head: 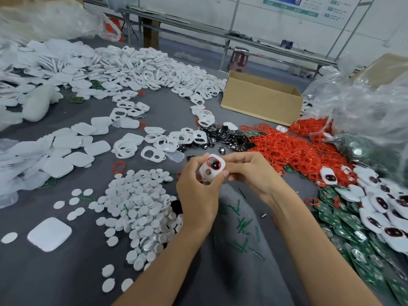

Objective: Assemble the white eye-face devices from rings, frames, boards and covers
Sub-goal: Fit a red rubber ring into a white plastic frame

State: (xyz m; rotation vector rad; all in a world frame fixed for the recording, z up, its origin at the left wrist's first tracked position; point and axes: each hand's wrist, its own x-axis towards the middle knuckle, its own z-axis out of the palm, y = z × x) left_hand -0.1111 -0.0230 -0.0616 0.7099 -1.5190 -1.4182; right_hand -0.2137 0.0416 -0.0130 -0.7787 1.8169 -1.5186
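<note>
Both hands (pixel 198 191) (pixel 249 173) grip one white frame (pixel 212 167); underside hidden.

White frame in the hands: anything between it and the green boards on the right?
Nothing visible blocks it. The white frame is held above the table between the left hand and right hand; the green boards lie open to the right.

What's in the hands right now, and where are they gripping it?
Both hands, left hand and right hand, hold one white frame with a red ring in its larger opening, fingertips pinching its outer edges.
</note>
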